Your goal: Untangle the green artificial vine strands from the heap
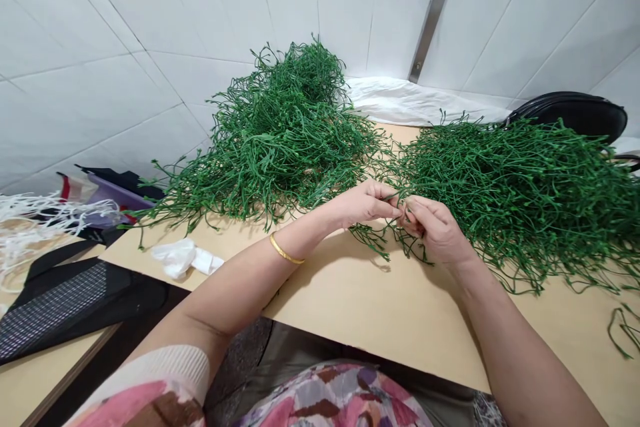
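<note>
My left hand (369, 203) and my right hand (439, 227) meet over the table, fingertips almost touching. Both are closed in a pinch on thin green cord (395, 200), whose ends hang down below the fingers. Exactly how the strand runs between the fingertips is partly hidden. Behind and left of my hands lies a tall heap of green cords (280, 140) with small knobby ends. A second, lower pile of green cords (525, 193) spreads to the right of my right hand. Some loose strands (373, 240) lie on the table under my hands.
The tan table (350, 300) stands against a white tiled wall (225, 13). A crumpled white tissue (183, 257) lies near its left edge. White sheeting (400, 99) and a black bag (570, 113) are at the back. White cords (45, 213) and dark fabric (55, 307) lie left.
</note>
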`<state>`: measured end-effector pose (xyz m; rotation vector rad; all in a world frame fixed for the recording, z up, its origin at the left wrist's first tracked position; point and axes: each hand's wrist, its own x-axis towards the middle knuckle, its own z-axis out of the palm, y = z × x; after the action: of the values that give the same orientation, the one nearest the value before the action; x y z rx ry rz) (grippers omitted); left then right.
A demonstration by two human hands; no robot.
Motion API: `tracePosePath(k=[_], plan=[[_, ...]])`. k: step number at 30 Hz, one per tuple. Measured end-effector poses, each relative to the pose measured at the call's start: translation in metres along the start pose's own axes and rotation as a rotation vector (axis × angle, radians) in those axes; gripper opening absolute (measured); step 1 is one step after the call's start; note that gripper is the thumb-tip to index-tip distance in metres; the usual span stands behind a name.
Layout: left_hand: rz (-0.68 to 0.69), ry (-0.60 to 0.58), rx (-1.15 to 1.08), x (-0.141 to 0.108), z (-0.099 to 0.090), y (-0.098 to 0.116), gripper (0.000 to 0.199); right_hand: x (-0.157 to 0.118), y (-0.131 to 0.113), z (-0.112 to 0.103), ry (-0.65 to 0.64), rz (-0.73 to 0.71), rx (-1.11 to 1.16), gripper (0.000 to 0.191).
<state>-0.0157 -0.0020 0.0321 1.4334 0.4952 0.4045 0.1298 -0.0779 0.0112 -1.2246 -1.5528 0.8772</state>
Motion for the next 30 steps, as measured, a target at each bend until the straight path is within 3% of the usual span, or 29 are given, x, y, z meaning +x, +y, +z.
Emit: tracePosePath(k=[2, 4, 6, 9, 13, 17, 22, 24, 26, 30], plan=[[-0.014, 0.045, -0.071, 0.002, -0.004, 0.0, 0.015, 0.001, -0.003, -0.001, 0.051, 0.032, 0.227, 0.034], [-0.04, 0.165, -0.142, 0.005, -0.008, -0.003, 0.016, 0.002, -0.002, -0.002, 0.18, 0.02, 0.18, 0.031], [-0.064, 0.268, -0.179, 0.009, -0.009, -0.006, 0.016, 0.002, 0.002, -0.002, 0.342, -0.054, -0.11, 0.024], [-0.076, 0.326, -0.168, 0.011, -0.007, -0.01, 0.011, 0.001, 0.008, -0.001, 0.499, -0.219, -0.603, 0.012], [-0.077, 0.353, -0.165, 0.009, -0.001, -0.009, 0.009, -0.002, 0.007, 0.004, 0.57, -0.336, -0.836, 0.015], [-0.106, 0.351, -0.279, 0.008, 0.001, -0.009, 0.008, -0.003, 0.003, 0.008, 0.519, -0.295, -0.646, 0.017], [-0.077, 0.326, -0.256, 0.01, 0.0, -0.013, 0.01, -0.001, 0.002, 0.013, 0.255, 0.136, -0.011, 0.033], [-0.042, 0.3, -0.222, 0.01, 0.001, -0.014, 0.012, 0.0, 0.002, 0.015, 0.193, 0.202, 0.171, 0.035], [0.0, 0.287, -0.188, 0.009, 0.001, -0.015, 0.015, 0.001, 0.003, 0.015, 0.2, 0.206, 0.221, 0.032], [0.06, 0.287, -0.187, 0.01, 0.002, -0.02, 0.022, 0.001, 0.001, 0.013, 0.207, 0.182, 0.096, 0.027]])
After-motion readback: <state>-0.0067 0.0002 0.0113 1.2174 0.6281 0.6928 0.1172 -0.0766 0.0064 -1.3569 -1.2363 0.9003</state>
